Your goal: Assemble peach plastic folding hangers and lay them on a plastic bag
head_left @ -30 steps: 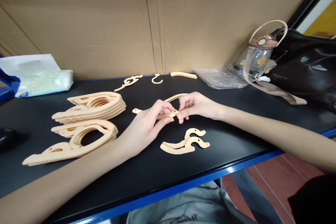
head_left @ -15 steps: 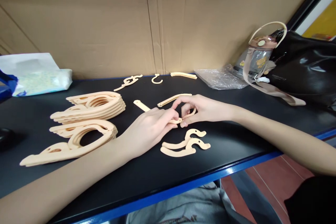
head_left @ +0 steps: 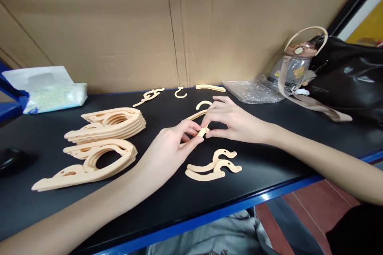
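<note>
Pinching the blunt end of a slim, pale beige plastic hanger strip [head_left: 202,131], the left hand [head_left: 172,147] held it between thumb and forefinger just above the matte black tabletop [head_left: 269,163]. The right hand [head_left: 236,121], equally near, gripped the same end from the right with thumb and fingertips. The strip's smooth, flat length ran leftward, largely hidden. Two curved beige hook pieces [head_left: 214,165] lay just in front.

Beyond the left hand [head_left: 170,145] and right hand [head_left: 235,123], a wall [head_left: 119,28] of brown cardboard with a vertical crease. Beneath both, a matt black surface [head_left: 167,203] edged in blue. Below the right hand, reddish tiled floor [head_left: 305,212]. Far right, a dark frame [head_left: 356,0].
</note>
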`<state>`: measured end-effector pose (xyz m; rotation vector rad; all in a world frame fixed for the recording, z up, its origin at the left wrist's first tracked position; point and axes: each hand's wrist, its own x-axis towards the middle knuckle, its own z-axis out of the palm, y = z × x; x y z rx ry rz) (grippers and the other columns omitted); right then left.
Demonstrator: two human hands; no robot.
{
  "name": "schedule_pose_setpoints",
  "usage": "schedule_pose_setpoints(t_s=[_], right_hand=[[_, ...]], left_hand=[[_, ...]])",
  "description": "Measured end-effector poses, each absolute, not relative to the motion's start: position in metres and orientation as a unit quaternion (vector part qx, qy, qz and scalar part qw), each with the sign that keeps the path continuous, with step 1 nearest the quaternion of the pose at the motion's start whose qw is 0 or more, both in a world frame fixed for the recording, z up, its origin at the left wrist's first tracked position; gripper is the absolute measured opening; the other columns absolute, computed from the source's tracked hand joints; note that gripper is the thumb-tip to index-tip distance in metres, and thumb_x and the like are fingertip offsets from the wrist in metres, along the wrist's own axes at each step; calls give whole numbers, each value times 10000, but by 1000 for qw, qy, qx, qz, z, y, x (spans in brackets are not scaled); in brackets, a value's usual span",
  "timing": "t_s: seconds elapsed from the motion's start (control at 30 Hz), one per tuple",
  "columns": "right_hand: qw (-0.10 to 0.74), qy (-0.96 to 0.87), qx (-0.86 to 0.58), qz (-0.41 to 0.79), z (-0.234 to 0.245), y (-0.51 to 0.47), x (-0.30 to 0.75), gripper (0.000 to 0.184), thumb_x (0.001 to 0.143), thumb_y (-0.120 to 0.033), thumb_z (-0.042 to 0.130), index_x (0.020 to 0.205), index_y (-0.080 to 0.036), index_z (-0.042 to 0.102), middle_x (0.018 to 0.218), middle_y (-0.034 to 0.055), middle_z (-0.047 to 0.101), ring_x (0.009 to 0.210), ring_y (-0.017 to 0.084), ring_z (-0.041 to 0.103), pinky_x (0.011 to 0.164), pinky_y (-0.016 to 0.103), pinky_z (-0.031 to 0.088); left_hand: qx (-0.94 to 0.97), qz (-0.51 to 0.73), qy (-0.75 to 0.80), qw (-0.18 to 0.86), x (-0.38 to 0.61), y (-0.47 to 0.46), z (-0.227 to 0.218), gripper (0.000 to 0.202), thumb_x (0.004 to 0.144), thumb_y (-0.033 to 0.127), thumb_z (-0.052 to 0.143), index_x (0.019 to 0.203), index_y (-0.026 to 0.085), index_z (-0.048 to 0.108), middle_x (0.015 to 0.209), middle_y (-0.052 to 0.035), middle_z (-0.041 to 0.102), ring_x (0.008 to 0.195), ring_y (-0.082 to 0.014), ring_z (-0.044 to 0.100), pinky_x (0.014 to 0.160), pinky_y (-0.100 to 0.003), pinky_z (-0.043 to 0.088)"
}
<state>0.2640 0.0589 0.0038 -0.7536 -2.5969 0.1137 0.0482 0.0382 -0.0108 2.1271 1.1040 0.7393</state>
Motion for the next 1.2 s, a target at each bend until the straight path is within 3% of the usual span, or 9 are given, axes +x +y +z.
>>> schedule_pose_setpoints(t_s=[0.1, 0.27, 0.37, 0.47, 0.7, 0.8, 1.03, 1.13, 1.2], right_hand=[[225, -940, -254, 42, 1, 60, 263, 106, 900, -290, 593, 967, -217, 630, 997, 0, 687, 1033, 176, 559, 1131, 444, 153], [332, -893, -274, 129, 0, 71, 268, 193, 858, -331, 643, 1000, -201, 637, 1051, 45, 668, 999, 192, 595, 945, 363, 421], [338, -871, -343, 93, -4, 86, 279, 173, 871, -303, 618, 1000, -193, 646, 1025, 56, 674, 985, 212, 602, 896, 363, 445], [261, -888, -379, 20, -11, 100, 289, 246, 874, -295, 609, 1094, -192, 644, 1073, 76, 659, 1022, 240, 580, 905, 394, 430], [153, -909, -386, -38, -7, 105, 298, 205, 917, -205, 522, 1026, -164, 691, 944, 73, 669, 853, 202, 601, 820, 343, 433], [145, -900, -406, -60, -8, 107, 302, 251, 901, -117, 484, 1041, -160, 688, 973, 90, 649, 884, 217, 593, 794, 334, 438], [191, -858, -472, -64, -13, 106, 296, 281, 761, 25, 417, 797, -170, 615, 939, 47, 625, 849, 175, 582, 657, 264, 405], [180, -794, -566, -126, -8, 95, 286, 178, 798, -79, 461, 875, -182, 586, 891, 42, 646, 793, 194, 601, 558, 272, 336], [132, -767, -613, -137, -4, 87, 280, 156, 868, -307, 513, 912, -176, 586, 802, 50, 661, 737, 219, 620, 538, 281, 317]], left_hand=[[705, 263, 440, 490, 48, 39, -5, 203, 826, 321, 617, 972, 180, 611, 936, -43, 692, 731, -176, 691, 520, -241, 558], [576, 240, 471, 624, 44, 40, 0, 295, 778, 196, 650, 1068, 156, 611, 950, -64, 656, 780, -177, 692, 627, -279, 612], [559, 271, 477, 622, 44, 38, 0, 374, 777, 217, 665, 1141, 180, 582, 995, -59, 621, 794, -175, 679, 646, -307, 626], [563, 295, 473, 611, 46, 37, 0, 401, 765, 232, 655, 1157, 216, 569, 923, -23, 590, 745, -162, 646, 580, -311, 628], [530, 368, 480, 595, 46, 42, 3, 242, 820, 274, 601, 1058, 231, 616, 743, 17, 494, 650, -127, 537, 419, -219, 564], [518, 379, 477, 600, 45, 46, -1, 203, 851, 314, 595, 1027, 218, 628, 756, 10, 486, 622, -116, 523, 388, -203, 546], [522, 387, 471, 596, 42, 48, -10, 220, 847, 382, 628, 951, 196, 682, 788, -14, 539, 694, -129, 549, 473, -217, 586], [530, 372, 480, 592, 43, 46, -7, 213, 813, 356, 676, 927, 180, 712, 890, -38, 593, 759, -134, 571, 543, -209, 596], [529, 360, 490, 592, 44, 45, -5, 228, 805, 327, 687, 969, 172, 720, 925, -50, 613, 769, -131, 583, 561, -191, 589]])
